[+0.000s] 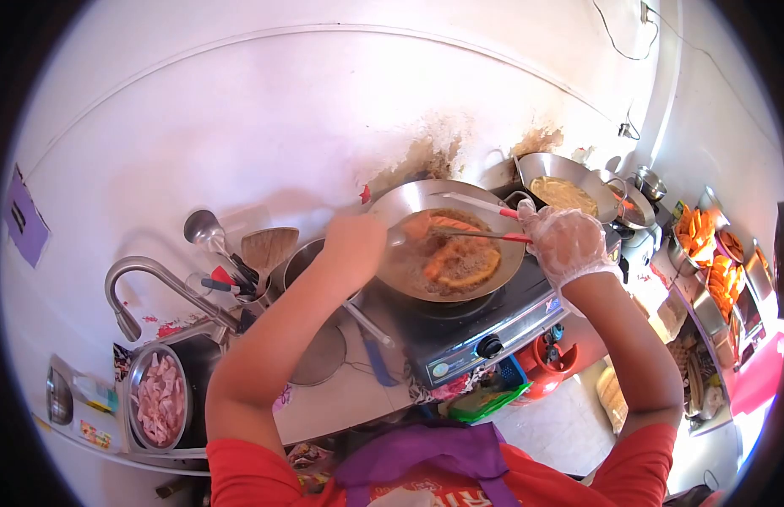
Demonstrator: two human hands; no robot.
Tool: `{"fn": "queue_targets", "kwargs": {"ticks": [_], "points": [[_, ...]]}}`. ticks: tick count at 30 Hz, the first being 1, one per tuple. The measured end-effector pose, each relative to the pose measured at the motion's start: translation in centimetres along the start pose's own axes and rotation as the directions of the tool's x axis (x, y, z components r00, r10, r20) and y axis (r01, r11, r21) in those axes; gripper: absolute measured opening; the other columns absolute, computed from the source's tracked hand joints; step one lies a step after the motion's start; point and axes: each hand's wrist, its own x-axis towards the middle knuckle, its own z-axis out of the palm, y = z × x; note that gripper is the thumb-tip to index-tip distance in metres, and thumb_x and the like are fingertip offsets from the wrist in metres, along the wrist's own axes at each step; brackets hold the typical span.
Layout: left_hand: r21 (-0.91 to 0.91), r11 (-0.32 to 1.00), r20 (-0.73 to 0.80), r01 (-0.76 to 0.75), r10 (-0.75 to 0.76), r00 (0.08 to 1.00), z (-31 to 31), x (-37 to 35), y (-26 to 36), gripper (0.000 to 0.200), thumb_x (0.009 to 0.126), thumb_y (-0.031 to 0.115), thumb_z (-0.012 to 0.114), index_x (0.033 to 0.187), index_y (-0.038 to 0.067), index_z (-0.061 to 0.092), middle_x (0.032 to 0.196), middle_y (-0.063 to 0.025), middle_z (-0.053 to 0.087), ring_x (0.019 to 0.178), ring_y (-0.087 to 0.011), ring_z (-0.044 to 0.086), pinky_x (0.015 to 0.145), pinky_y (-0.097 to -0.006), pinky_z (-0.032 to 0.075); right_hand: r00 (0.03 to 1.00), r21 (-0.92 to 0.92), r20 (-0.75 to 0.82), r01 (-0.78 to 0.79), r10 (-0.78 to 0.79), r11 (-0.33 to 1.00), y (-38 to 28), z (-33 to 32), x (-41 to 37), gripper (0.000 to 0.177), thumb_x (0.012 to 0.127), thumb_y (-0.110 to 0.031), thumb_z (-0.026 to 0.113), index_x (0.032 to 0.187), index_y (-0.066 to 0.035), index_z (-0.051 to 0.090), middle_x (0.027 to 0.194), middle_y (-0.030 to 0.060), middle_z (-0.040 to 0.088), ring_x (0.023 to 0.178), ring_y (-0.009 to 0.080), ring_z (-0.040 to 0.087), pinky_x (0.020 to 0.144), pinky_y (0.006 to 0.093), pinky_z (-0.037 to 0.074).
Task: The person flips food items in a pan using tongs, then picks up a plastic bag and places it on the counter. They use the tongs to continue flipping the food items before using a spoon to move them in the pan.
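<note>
A wide metal wok [392, 275] stands on the black gas stove [443, 334]. Orange pieces of food [472, 262] lie in bubbling oil inside it. My right hand [569, 241], in a clear plastic glove, is closed on the red handles of metal tongs [485, 234], whose tips reach over the food. Bare and closed, my left hand [356, 247] is over the wok's left rim; what it holds, if anything, is hidden or too small to name.
A second wok [565, 190] with a yellowish content stands behind right. Bowls of orange pieces [696, 232] are at far right. On the left are a curved faucet [147, 266], a basin of raw meat [160, 397], a saucepan [303, 262] and utensils [240, 270].
</note>
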Motion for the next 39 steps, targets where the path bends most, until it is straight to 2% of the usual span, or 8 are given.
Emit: {"fn": "queue_targets", "kwargs": {"ticks": [4, 7, 12, 18, 22, 31, 32, 39], "points": [[-0.071, 0.997, -0.029, 0.044, -0.046, 0.999, 1.0, -1.3, 0.1, 0.016, 0.083, 0.005, 0.052, 0.090, 0.004, 0.066, 0.095, -0.0170, 0.062, 0.090, -0.0339, 0.063, 0.075, -0.0440, 0.051, 0.999, 0.034, -0.028, -0.027, 0.028, 0.999, -0.2, 1.8, 0.7, 0.040, 0.085, -0.007, 0.057, 0.125, -0.008, 0.054, 0.087, 0.0107, 0.065, 0.079, 0.0289, 0.066, 0.068, 0.0402, 0.054], [-0.069, 0.997, -0.215, -0.022, 0.006, 0.977, 2.0, -1.9, -0.1, 0.013, 0.080, 0.004, 0.056, 0.085, 0.003, 0.068, 0.089, -0.0167, 0.065, 0.083, -0.0328, 0.067, 0.071, -0.0413, 0.054, 0.999, 0.054, -0.002, -0.042, 0.043, 0.998, -0.5, 2.5, 1.8, 0.041, 0.084, -0.007, 0.057, 0.126, -0.007, 0.054, 0.087, 0.0110, 0.065, 0.080, 0.0287, 0.066, 0.068, 0.0397, 0.054], [-0.097, 0.995, -0.225, 0.037, -0.058, 0.973, 2.7, -2.0, -0.3, 0.013, 0.080, 0.003, 0.055, 0.087, 0.002, 0.066, 0.093, -0.0175, 0.063, 0.085, -0.0335, 0.066, 0.072, -0.0424, 0.053, 0.995, 0.054, -0.091, -0.037, 0.042, 0.998, -0.7, 2.4, 1.6, 0.042, 0.084, -0.007, 0.059, 0.126, -0.007, 0.053, 0.089, 0.0118, 0.065, 0.084, 0.0280, 0.066, 0.070, 0.0391, 0.054], [-0.158, 0.987, -0.218, 0.024, -0.058, 0.974, 3.2, -2.3, -0.2, 0.015, 0.080, 0.003, 0.054, 0.092, 0.002, 0.064, 0.095, -0.0185, 0.062, 0.085, -0.0346, 0.065, 0.072, -0.0435, 0.053, 0.997, 0.139, 0.031, -0.077, 0.073, 0.987, -2.0, 0.2, 1.9, 0.032, 0.082, -0.005, 0.060, 0.114, -0.005, 0.059, 0.091, 0.0134, 0.067, 0.087, 0.0300, 0.067, 0.076, 0.0389, 0.054], [-0.174, 0.984, -0.306, -0.050, -0.006, 0.952, 2.7, -3.5, -0.2, 0.016, 0.081, 0.004, 0.054, 0.095, 0.001, 0.061, 0.092, -0.0173, 0.059, 0.086, -0.0345, 0.062, 0.072, -0.0441, 0.051, 0.984, 0.080, 0.046, -0.175, 0.171, 0.981, -1.3, 1.0, 1.9, 0.036, 0.083, -0.011, 0.062, 0.119, -0.008, 0.057, 0.090, 0.0116, 0.067, 0.086, 0.0293, 0.067, 0.073, 0.0395, 0.054], [-0.387, 0.914, -0.404, 0.122, -0.287, 0.869, 2.2, -12.2, -2.9, 0.033, 0.082, 0.004, 0.058, 0.114, 0.009, 0.062, 0.093, -0.0097, 0.060, 0.084, -0.0304, 0.062, 0.071, -0.0415, 0.050, 0.973, 0.160, 0.050, -0.231, 0.225, 0.960, -0.6, 0.8, -2.2, 0.050, 0.077, -0.029, 0.073, 0.123, -0.018, 0.057, 0.089, 0.0083, 0.066, 0.083, 0.0310, 0.065, 0.075, 0.0427, 0.050], [-0.392, 0.909, -0.437, 0.145, -0.322, 0.840, 2.3, -13.4, -3.3, 0.032, 0.083, 0.003, 0.058, 0.114, 0.008, 0.063, 0.095, -0.0095, 0.061, 0.083, -0.0301, 0.063, 0.070, -0.0406, 0.050, 0.976, 0.165, 0.039, -0.216, 0.212, 0.962, -0.7, 0.2, -2.6, 0.050, 0.079, -0.031, 0.072, 0.123, -0.013, 0.055, 0.090, 0.0102, 0.067, 0.084, 0.0310, 0.065, 0.073, 0.0439, 0.050], [-0.443, 0.860, -0.296, 0.253, -0.407, 0.864, 3.9, -18.2, -5.1, 0.034, 0.083, 0.001, 0.055, 0.116, 0.005, 0.063, 0.098, -0.0111, 0.061, 0.088, -0.0317, 0.061, 0.077, -0.0408, 0.049, 0.968, 0.290, 0.059, -0.252, 0.246, 0.923, -4.8, -6.4, -2.8, 0.050, 0.080, -0.032, 0.071, 0.125, -0.017, 0.056, 0.090, 0.0099, 0.067, 0.078, 0.0325, 0.065, 0.069, 0.0434, 0.050]]}}
